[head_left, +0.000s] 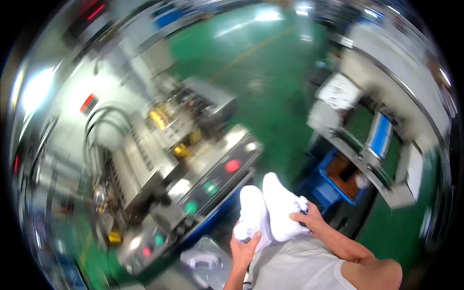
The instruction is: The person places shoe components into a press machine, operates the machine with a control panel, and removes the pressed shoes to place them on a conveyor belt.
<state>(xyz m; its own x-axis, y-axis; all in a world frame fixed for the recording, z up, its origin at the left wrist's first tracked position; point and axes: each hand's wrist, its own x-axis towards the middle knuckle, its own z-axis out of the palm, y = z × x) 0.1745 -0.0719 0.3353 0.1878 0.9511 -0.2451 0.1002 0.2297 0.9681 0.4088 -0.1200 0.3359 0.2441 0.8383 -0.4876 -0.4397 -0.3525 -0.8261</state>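
White left sneaker (pixel 253 208) and right sneaker (pixel 279 205) stand side by side, right of the button panel (pixel 221 177), clamped in left hand (pixel 245 249) and right hand (pixel 311 220) respectively; a loosened grip could drop either.
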